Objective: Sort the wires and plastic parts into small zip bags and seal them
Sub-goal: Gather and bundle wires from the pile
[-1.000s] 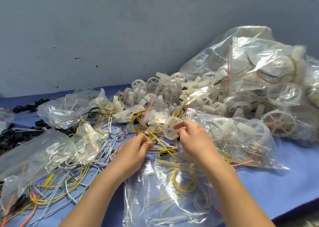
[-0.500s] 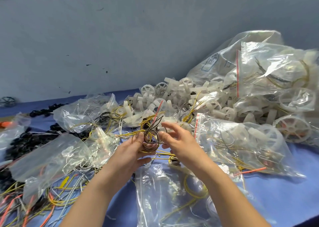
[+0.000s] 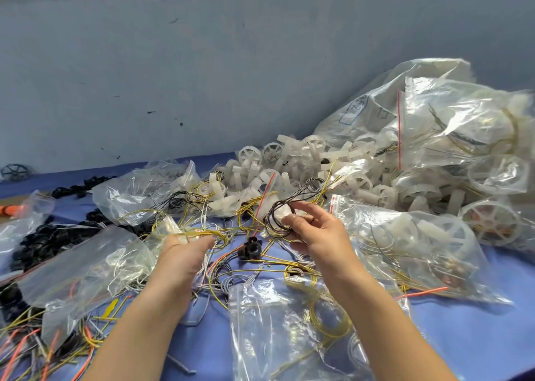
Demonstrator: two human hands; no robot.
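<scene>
Head view, single moment.

- Right hand (image 3: pixel 315 233) was raised above the blue table cover (image 3: pixel 477 337), holding a black wire coil (image 3: pixel 278 218). Thumb and fingers were closed on the coil in a pinch. The coil hung in the air at the fingertips, above the loose wires and just in front of the pile of white plastic wheels (image 3: pixel 304 160).
- Left hand (image 3: pixel 185 253) was lower, to the left, back of the hand towards the camera. Its fingers were curled over a loop of yellow wire (image 3: pixel 211 234), gripping it. The loop ran out to the right of the fingers.
- A small black plastic part (image 3: pixel 249 249) lay on the cover between the two hands, touching neither.
- A clear zip bag (image 3: pixel 278 331) lay nearest the camera, under the right forearm, with a yellow wire coil inside. Whether its mouth was sealed could not be told.
- Right of the right hand, another zip bag (image 3: pixel 411 244) held white wheels and wires. An orange wire (image 3: pixel 422 292) lay at its near edge.
- Far right: a heap of filled bags (image 3: pixel 448 125) against the grey wall (image 3: pixel 202 76).
- Left: a crumpled clear bag (image 3: pixel 86 267) over mixed yellow, grey and orange wires, with black plastic parts (image 3: pixel 37 244) beyond it.
</scene>
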